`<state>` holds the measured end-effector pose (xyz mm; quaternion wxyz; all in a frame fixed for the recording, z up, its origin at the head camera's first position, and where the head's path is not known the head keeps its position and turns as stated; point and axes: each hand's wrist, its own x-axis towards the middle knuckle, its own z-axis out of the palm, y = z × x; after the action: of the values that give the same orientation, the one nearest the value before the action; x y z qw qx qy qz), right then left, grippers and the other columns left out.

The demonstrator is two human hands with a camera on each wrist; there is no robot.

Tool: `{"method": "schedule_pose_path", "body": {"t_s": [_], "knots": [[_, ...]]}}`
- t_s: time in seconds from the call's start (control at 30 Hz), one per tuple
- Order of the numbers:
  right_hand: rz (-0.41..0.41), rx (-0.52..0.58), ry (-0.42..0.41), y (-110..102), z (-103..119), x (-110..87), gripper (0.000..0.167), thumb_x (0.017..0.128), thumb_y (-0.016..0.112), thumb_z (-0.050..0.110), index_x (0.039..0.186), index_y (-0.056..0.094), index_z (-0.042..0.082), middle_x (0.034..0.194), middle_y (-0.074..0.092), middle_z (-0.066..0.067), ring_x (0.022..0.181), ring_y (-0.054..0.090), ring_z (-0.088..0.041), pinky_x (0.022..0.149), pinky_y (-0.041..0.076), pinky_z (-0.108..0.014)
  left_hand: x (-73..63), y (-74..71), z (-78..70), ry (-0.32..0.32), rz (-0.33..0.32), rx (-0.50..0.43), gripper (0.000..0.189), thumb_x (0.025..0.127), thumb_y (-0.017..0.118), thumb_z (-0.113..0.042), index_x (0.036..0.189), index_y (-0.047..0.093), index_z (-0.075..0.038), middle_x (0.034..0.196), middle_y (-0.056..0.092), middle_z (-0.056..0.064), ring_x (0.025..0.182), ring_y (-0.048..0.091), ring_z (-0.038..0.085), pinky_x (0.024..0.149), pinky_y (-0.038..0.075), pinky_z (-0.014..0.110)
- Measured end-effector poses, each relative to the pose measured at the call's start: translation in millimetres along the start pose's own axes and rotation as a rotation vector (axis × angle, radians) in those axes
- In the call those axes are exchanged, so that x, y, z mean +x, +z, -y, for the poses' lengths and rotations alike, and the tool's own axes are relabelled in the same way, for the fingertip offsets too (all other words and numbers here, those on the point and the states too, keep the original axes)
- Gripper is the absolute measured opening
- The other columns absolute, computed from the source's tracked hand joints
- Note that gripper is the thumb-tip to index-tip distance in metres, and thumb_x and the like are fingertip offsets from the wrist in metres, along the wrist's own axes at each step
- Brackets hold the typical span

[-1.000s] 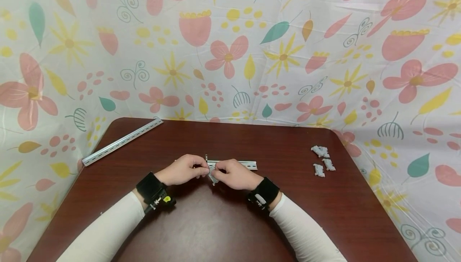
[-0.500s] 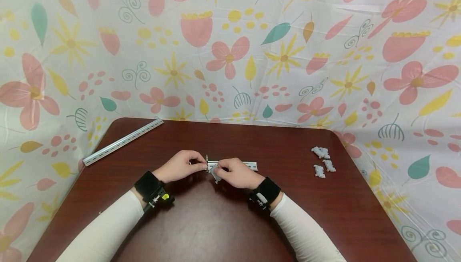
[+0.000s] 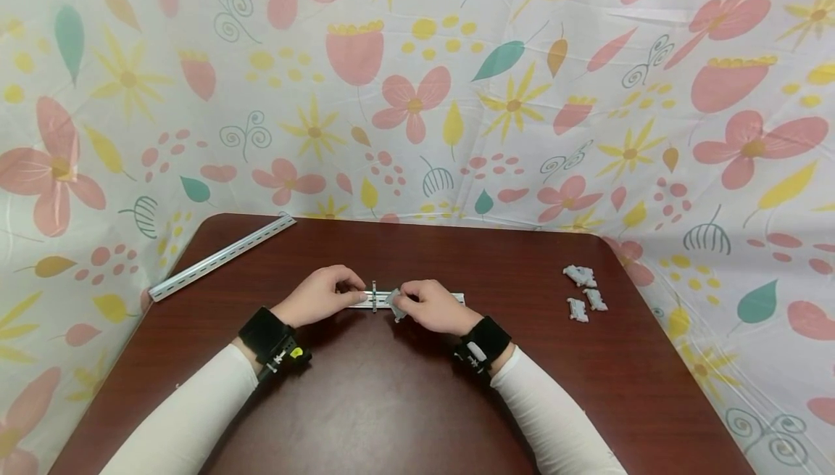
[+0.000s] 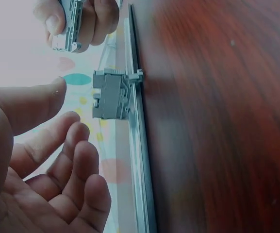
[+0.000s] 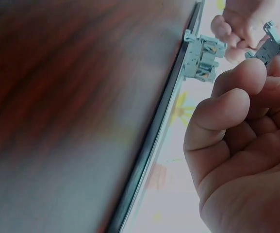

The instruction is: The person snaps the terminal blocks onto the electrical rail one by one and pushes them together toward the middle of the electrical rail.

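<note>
Head view: right grip [image 3: 437, 310] pinches a grey block [image 3: 395, 304], raised above the metal rail [image 3: 383, 300], beside the standing block [image 4: 111, 94]. Left grip [image 3: 322, 296] relaxed, empty. Risk: rail looks unbraced, could skid if pushed; tilted block might miss its edge.

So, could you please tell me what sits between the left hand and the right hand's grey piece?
A grey module on the metal rail, seen in the head view.
</note>
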<state>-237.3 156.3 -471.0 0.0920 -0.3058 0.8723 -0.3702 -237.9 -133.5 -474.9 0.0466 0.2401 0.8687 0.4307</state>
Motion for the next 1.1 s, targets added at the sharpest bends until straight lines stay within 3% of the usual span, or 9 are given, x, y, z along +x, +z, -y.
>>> {"method": "schedule_pose_path", "body": {"t_s": [0.3, 0.43, 0.63, 1.1], "knots": [[-0.022, -0.03, 0.013, -3, -3, 1.9, 0.042, 0.114, 0.06, 0.03, 0.074, 0.051, 0.019, 0.065, 0.038, 0.009, 0.057, 0.037, -0.008, 0.062, 0.033, -0.027, -0.7, -2.4, 5.7, 0.003, -0.003, 0.132, 0.024, 0.097, 0.089, -0.025, 0.113, 0.081, -0.009, 0.102, 0.069, -0.001, 0.087, 0.064, 0.014, 0.079, 0.056, 0.035], [-0.036, -0.051, 0.029, -4, -4, 4.7, 0.041, 0.113, 0.059, 0.028, 0.074, 0.05, 0.019, 0.065, 0.036, 0.01, 0.058, 0.034, -0.008, 0.062, 0.033, -0.028, -0.4, -2.0, 10.6, 0.023, -0.003, 0.213, 0.027, 0.095, 0.092, -0.026, 0.114, 0.082, -0.008, 0.104, 0.069, 0.001, 0.095, 0.066, 0.018, 0.084, 0.056, 0.038], [-0.063, -0.07, 0.044, -6, -1, 9.2, 0.041, 0.111, 0.058, 0.025, 0.072, 0.046, 0.019, 0.065, 0.034, 0.009, 0.058, 0.032, -0.008, 0.063, 0.031, -0.028, -1.8, -1.2, 12.9, -0.001, 0.026, 0.335, 0.034, 0.094, 0.092, -0.027, 0.122, 0.082, -0.011, 0.114, 0.069, 0.002, 0.108, 0.062, 0.024, 0.091, 0.055, 0.043], [-0.08, -0.143, 0.094, -4, 4, 27.7, 0.043, 0.111, 0.056, 0.023, 0.071, 0.042, 0.019, 0.064, 0.032, 0.006, 0.058, 0.029, -0.012, 0.066, 0.03, -0.032, -4.1, 0.9, 11.2, 0.004, 0.04, 0.378, 0.037, 0.094, 0.091, -0.021, 0.127, 0.082, -0.005, 0.119, 0.07, 0.008, 0.113, 0.063, 0.028, 0.095, 0.055, 0.046]]}}
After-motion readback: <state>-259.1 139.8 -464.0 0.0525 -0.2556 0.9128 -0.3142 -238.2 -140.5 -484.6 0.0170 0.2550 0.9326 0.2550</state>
